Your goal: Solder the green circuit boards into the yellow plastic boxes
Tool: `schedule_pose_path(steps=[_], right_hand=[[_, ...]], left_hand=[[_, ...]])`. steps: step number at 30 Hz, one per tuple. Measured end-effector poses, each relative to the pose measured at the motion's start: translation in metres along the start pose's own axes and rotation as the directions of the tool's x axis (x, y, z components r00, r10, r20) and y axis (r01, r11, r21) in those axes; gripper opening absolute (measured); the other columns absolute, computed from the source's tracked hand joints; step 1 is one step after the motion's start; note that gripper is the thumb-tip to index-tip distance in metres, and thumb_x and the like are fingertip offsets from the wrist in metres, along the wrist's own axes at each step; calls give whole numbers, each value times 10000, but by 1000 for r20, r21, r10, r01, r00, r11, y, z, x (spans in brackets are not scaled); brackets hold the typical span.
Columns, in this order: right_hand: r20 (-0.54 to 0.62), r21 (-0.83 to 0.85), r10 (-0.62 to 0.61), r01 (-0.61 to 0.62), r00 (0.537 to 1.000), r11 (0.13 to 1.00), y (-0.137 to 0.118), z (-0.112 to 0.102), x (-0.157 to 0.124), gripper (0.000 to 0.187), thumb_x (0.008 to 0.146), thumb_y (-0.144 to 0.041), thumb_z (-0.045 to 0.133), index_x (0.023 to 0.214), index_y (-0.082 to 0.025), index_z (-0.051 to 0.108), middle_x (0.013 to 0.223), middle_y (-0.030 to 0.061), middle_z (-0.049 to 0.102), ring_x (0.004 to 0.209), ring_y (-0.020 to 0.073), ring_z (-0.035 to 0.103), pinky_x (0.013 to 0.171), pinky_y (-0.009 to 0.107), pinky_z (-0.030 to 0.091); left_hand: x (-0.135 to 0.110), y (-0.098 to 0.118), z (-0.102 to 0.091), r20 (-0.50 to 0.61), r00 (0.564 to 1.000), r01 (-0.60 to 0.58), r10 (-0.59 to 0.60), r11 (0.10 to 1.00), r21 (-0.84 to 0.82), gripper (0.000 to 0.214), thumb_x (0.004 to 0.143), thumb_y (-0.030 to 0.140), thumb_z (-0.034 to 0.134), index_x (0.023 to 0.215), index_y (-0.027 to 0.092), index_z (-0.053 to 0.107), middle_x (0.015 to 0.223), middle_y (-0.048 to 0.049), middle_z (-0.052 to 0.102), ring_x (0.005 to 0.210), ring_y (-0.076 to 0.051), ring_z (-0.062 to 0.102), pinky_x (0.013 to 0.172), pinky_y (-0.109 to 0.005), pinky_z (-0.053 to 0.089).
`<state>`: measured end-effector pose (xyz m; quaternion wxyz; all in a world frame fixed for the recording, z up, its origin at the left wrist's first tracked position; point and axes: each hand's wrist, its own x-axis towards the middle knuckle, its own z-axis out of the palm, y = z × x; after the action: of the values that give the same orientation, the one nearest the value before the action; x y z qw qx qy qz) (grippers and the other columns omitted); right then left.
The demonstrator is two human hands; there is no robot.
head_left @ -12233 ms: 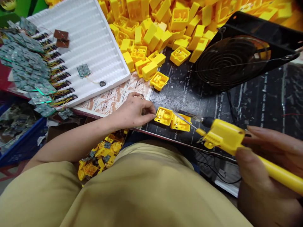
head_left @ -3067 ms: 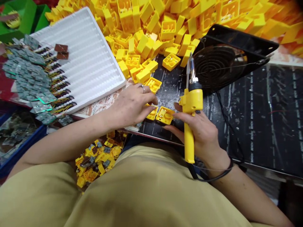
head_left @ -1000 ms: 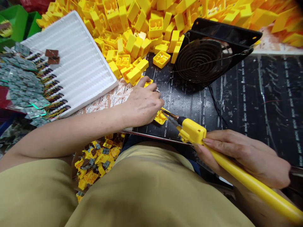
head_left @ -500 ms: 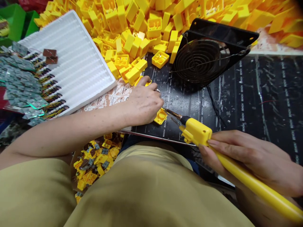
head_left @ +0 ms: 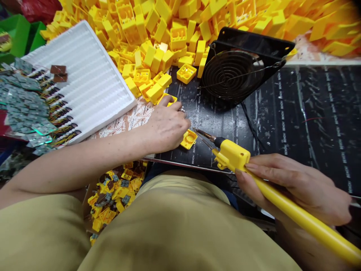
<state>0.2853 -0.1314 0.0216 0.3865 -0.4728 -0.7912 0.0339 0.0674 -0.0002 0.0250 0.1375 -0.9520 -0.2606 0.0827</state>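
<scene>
My left hand [head_left: 166,126] lies curled over a small yellow plastic housing [head_left: 188,139] on the black mat [head_left: 282,113], its fingers pinching the piece's left side; a ring shows on one finger. My right hand [head_left: 293,184] is wrapped round the long yellow handle of a soldering iron [head_left: 234,156]. The iron's metal tip points left and sits just right of the housing, a short gap away. Another open yellow housing [head_left: 169,99] peeks out behind my left fingers.
A big heap of yellow housings [head_left: 175,34] fills the back. A black fan [head_left: 231,71] leans behind the mat. A white ridged tray [head_left: 81,79] with wired green circuit boards [head_left: 28,98] lies left. A box of assembled pieces [head_left: 115,192] sits below the table edge by my lap.
The iron's tip has drawn back slightly to the right from the housing over the last second. My left hand stays on the piece; the view has shifted a little.
</scene>
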Motion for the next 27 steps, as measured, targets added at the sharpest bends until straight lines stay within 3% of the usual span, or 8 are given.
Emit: schedule_pose_path(steps=[5, 11, 13, 16, 19, 24, 27], right_hand=[[-26, 65, -5, 7, 1000, 998, 2, 3, -12, 265, 828, -83, 736, 942, -249, 562, 748, -14, 681, 611, 134, 669, 506, 215, 556], [8, 45, 15, -16, 1000, 999, 1, 5, -5, 107, 943, -196, 639, 874, -239, 570, 714, -12, 660, 594, 120, 659, 466, 207, 528], [33, 18, -11, 10, 999, 1000, 2, 8, -2, 167, 997, -255, 566, 833, -225, 578, 691, 0, 656, 570, 117, 655, 494, 199, 546], [-3, 15, -83, 83, 997, 996, 3, 13, -1, 110, 947, -217, 655, 869, -202, 579, 714, 0, 679, 589, 99, 662, 547, 159, 554], [-7, 46, -103, 104, 995, 994, 4, 14, -3, 216, 852, -133, 754, 914, -208, 561, 742, -11, 690, 625, 96, 666, 587, 159, 565], [11, 69, -22, 21, 1000, 997, 7, 3, -8, 91, 942, -201, 645, 921, -243, 566, 759, -8, 679, 595, 110, 659, 505, 179, 543], [-36, 86, 11, -8, 999, 996, 10, 1, -14, 168, 890, -157, 701, 940, -252, 572, 772, -14, 683, 597, 117, 663, 491, 186, 538]], left_hand=[[-5, -3, 8, -108, 994, 12, -17, 999, -51, 218, 861, 233, 490, 690, 215, 625, 680, -22, 665, 776, -214, 553, 889, -455, 409], [-6, -4, 2, -67, 997, 34, -40, 995, -91, 226, 855, 213, 508, 705, 189, 675, 685, -46, 675, 776, -216, 573, 891, -446, 405], [-4, -4, 2, -64, 998, 24, -30, 996, -86, 232, 854, 217, 505, 696, 191, 672, 682, -42, 677, 758, -211, 572, 880, -445, 406], [-2, -3, 4, -66, 998, 10, -15, 997, -78, 218, 842, 215, 508, 683, 193, 655, 682, -36, 682, 745, -210, 572, 866, -448, 401], [-1, -2, 5, -63, 998, -1, -3, 998, -55, 187, 824, 228, 525, 679, 197, 638, 668, -30, 674, 766, -210, 570, 852, -439, 396], [1, -3, 2, -31, 999, -15, 14, 999, -31, 174, 813, 229, 527, 666, 205, 616, 661, -23, 662, 768, -201, 557, 842, -433, 391], [1, -3, 0, -3, 1000, -10, 10, 999, -40, 176, 815, 218, 519, 667, 204, 613, 677, -35, 666, 777, -211, 561, 842, -446, 391]])
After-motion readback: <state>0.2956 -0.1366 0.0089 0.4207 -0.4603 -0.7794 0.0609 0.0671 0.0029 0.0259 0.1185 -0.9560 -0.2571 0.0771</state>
